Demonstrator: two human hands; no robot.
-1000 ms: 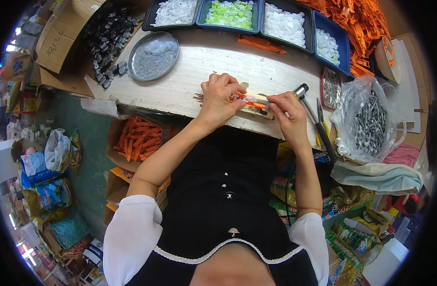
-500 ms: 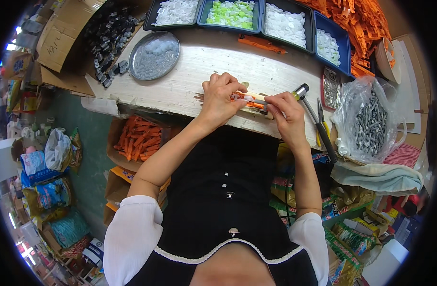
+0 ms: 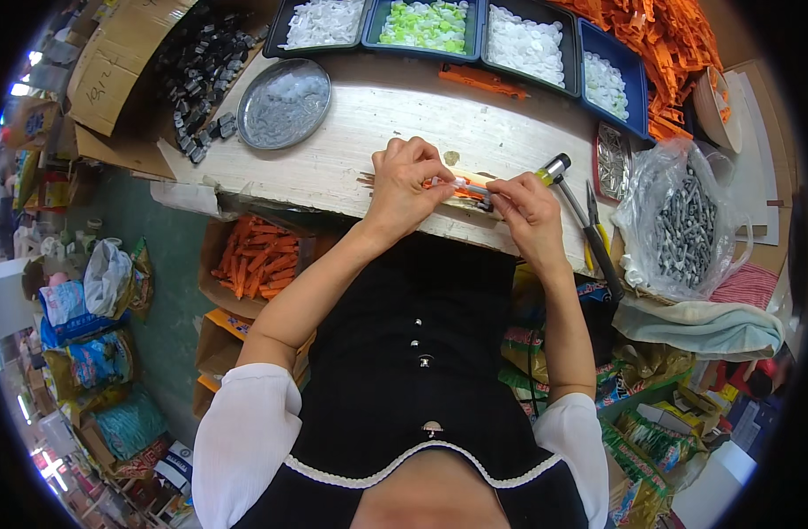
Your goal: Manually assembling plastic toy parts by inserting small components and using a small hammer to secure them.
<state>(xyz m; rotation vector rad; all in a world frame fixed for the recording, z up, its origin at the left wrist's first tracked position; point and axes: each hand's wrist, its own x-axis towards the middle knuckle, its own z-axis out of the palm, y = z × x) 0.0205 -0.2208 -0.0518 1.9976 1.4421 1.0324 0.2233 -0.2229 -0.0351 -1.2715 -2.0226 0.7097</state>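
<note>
Up on the pale wooden bench (image 3: 351, 132), near its front edge and well apart from the round metal dish (image 3: 285, 101), the left hand (image 3: 404, 181) and right hand (image 3: 523, 207) are meeting, fingers closed and pinching a small orange piece (image 3: 448, 183) between them.

A brown cardboard box (image 3: 113, 79) sits at my upper left. A clear plastic bag (image 3: 686, 229) lies at right. Colourful snack packets (image 3: 651, 423) crowd the lower right.

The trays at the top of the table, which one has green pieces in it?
The second tray from the left: its small pieces are bright green, while the other three trays hold white ones.
</note>
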